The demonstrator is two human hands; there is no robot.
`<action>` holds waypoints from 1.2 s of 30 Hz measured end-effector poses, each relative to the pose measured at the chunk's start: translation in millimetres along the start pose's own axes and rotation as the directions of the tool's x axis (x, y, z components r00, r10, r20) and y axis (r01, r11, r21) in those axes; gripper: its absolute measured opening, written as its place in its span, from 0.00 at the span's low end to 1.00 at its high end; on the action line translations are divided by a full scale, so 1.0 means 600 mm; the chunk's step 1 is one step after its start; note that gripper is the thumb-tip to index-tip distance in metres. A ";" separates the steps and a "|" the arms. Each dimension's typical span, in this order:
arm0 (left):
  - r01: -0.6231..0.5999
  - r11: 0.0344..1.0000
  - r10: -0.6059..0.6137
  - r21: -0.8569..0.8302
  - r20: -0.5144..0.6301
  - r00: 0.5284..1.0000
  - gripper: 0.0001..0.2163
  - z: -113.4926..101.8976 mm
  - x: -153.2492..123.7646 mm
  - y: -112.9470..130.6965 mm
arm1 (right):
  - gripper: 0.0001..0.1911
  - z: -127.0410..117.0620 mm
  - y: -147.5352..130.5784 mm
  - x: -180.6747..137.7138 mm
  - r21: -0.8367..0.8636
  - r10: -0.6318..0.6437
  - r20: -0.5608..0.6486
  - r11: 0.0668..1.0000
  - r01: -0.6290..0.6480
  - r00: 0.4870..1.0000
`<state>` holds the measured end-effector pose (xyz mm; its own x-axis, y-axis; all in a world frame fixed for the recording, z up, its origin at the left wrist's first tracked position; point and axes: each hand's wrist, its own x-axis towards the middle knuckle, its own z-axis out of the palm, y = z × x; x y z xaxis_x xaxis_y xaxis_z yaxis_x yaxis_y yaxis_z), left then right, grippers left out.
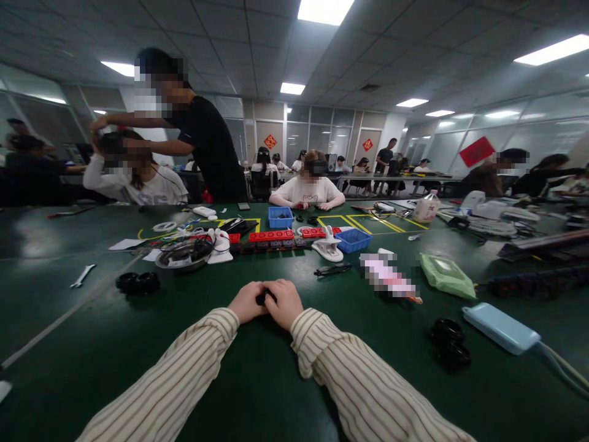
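from far away i see the left hand (246,302) and right hand (284,301) curled together on the green table (257,387), maybe for mutual support, but i cannot tell if they grasp anything, and a thin black bundle (332,269) lies beyond, rightward.

The left hand (246,302) and right hand (285,301) are held together above or on the green desk (248,387); whether anything is gripped in the dark gap between them cannot be told. Beyond the right hand, a slim black item (332,270) is seen lying near a white clip (327,247) and a blue basket (353,240). Black rings (138,283) are placed to the left, beside a metal bowl (181,261) heaped with cables. Farther left, a wrench (83,276) is seen.
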<state>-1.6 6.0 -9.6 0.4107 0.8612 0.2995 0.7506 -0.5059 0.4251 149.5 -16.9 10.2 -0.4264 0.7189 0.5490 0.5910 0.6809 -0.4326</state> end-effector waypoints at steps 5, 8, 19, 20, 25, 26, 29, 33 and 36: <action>-0.036 0.998 0.036 -0.049 -0.006 0.999 0.25 -0.009 -0.004 0.014 | 0.26 0.007 0.004 0.000 0.035 0.093 -0.097 0.995 -0.090 0.991; -0.026 0.998 0.023 -0.064 -0.042 0.999 0.26 -0.012 -0.006 0.020 | 0.25 0.012 0.009 0.000 0.007 0.171 -0.114 0.985 -0.172 0.979; -0.035 0.998 0.033 -0.047 -0.053 0.998 0.14 -0.008 -0.003 0.009 | 0.10 0.009 0.013 0.003 -0.033 0.128 -0.060 0.991 -0.130 0.990; -0.029 0.997 0.026 -0.066 -0.040 0.999 0.14 -0.008 -0.003 0.007 | 0.09 0.007 0.012 0.003 -0.030 0.104 -0.051 0.994 -0.105 0.993; -0.021 0.992 0.027 -0.128 0.041 0.999 0.14 -0.004 -0.001 -0.005 | 0.11 -0.003 0.004 0.001 -0.020 -0.025 0.040 0.999 0.026 0.999; -0.021 0.992 0.026 -0.127 0.043 0.999 0.14 -0.002 -0.001 -0.008 | 0.11 -0.004 0.002 0.000 -0.020 -0.040 0.043 0.999 0.041 0.998; -0.040 0.997 0.041 -0.069 0.027 0.999 0.16 0.004 -0.002 -0.011 | 0.17 -0.002 -0.003 -0.002 -0.046 -0.036 -0.008 0.998 0.036 0.999; -0.066 0.998 0.066 0.004 -0.011 0.998 0.24 0.002 -0.005 -0.003 | 0.24 0.007 0.001 -0.002 -0.105 0.092 -0.088 0.989 -0.101 0.992; -0.028 0.995 0.031 0.096 -0.033 0.999 0.24 -0.005 -0.006 0.006 | 0.22 0.011 0.007 -0.001 -0.115 0.176 -0.093 0.976 -0.186 0.980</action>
<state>-1.9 1.1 -6.5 0.4169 0.8428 0.3403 0.7852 -0.5226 0.3323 148.1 -13.6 3.2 -0.2501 0.8111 0.5287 0.7345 0.5147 -0.4422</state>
